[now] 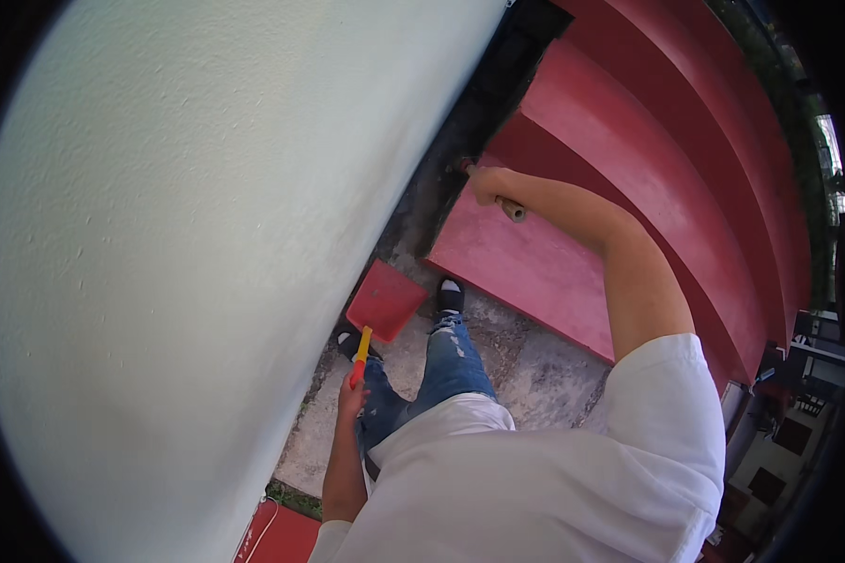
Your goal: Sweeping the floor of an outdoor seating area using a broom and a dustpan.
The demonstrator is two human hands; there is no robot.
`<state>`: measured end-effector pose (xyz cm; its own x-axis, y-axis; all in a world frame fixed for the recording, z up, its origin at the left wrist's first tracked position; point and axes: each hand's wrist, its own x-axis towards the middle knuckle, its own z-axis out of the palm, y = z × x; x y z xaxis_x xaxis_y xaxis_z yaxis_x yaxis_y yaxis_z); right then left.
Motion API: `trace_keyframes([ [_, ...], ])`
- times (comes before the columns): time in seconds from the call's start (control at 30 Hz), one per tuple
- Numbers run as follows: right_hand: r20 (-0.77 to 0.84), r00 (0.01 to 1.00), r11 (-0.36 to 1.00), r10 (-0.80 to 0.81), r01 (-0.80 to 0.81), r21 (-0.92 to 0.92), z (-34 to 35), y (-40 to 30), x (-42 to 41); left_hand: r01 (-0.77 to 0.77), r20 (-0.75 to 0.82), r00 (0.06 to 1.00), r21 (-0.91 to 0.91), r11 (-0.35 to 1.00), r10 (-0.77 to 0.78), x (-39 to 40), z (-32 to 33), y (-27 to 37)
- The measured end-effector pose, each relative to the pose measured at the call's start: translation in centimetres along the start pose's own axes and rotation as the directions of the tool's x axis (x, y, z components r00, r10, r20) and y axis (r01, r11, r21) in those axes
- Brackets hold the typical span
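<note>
Low on the left, my left hand (352,400) is closed around the red-and-yellow handle (363,350) of a dustpan. Its red pan (386,301) is down at the ground between the wall and my feet. My right hand (489,184) reaches out over the red steps and grips a stick-like handle (512,210) with a hollow, tan end. Past my fingers, a reddish part of this tool (465,166) points into the dark gap beside the wall. The tool's far end is too dark to make out.
A pale plastered wall (183,246) rises along my left. Curved red steps (521,253) climb on the right, with a dark narrow channel (458,134) between them and the wall. My feet in dark slides (451,299) stand on rough concrete (542,373).
</note>
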<state>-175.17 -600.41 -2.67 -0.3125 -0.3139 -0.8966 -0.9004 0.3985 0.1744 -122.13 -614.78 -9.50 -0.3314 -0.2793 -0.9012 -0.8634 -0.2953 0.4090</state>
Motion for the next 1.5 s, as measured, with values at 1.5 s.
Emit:
trace_keyframes([
  [1.5, -0.256, 0.964, 0.785, 0.066, 0.108, 0.610, 5.0, -8.4, -4.6, -0.093, 0.026, 0.995, 0.055, 0.994, 0.091, 1.3, -0.8, -1.6],
])
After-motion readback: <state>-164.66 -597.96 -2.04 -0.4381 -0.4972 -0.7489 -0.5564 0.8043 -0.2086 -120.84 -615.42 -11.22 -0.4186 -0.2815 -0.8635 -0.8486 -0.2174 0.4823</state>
